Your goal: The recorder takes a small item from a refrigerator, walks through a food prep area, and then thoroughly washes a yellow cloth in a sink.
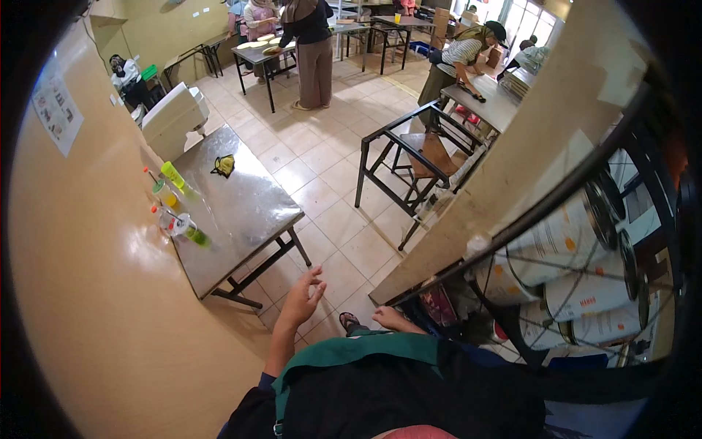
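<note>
My left hand [303, 297] is raised in front of me with its fingers apart and nothing in it. It is nearest to the front corner of a steel-topped table [247, 203]. Low at my waist, my right hand [388, 318] has its fingers curled; whether they are fully closed is not visible. On the table's left edge stand plastic drink cups, one with green contents [193, 233] and one with yellow [164, 193], beside plastic bottles and a lime-green tumbler [173, 174]. A yellow and black cloth item [224, 165] lies farther back.
A wall edge [439, 241] and a rack of large cans [592, 293] stand close on my right. Beyond is a bare table frame [406, 159]. A person [466, 60] leans over a steel table; others stand at a table [258, 53] bearing flat pale rounds.
</note>
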Available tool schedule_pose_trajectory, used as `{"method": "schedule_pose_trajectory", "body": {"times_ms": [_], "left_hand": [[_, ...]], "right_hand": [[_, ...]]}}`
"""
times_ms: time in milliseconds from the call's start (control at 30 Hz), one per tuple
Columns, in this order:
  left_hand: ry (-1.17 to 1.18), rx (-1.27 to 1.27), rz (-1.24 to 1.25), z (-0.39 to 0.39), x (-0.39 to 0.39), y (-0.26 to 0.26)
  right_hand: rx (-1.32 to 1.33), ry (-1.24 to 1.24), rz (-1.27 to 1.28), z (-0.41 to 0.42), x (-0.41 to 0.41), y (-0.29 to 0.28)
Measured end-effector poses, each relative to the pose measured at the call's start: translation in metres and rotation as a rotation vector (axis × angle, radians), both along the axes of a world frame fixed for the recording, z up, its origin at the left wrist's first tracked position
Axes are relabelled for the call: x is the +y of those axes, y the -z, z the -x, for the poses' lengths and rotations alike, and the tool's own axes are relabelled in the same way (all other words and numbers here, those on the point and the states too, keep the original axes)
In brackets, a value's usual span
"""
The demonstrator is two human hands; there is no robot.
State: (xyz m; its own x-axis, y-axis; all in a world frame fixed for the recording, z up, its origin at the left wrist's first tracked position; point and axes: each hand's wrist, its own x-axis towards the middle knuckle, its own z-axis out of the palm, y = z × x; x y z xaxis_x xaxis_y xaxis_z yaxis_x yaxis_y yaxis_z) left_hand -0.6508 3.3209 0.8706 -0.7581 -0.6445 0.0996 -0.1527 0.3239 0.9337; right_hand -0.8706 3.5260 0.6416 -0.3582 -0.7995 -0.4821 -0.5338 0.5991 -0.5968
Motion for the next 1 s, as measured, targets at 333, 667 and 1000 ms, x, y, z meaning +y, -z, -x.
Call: {"method": "schedule_pose_trajectory", "body": {"times_ms": [333, 667, 1000], "left_hand": [[-0.459, 0.012, -0.109, -0.064, -0.104, 0.004], [-0.435, 0.068, -0.227, -0.021, -0.254, 0.009], [-0.321, 0.054, -0.042, 0.124, -0.401, -0.033]], "right_hand": [[0.284, -0.248, 0.032, 0.014, -0.289, -0.049], [0.326, -0.153, -0.067, 0.107, -0.348, -0.032], [0.02, 0.224, -0.208, 0.314, -0.35, -0.018]]}}
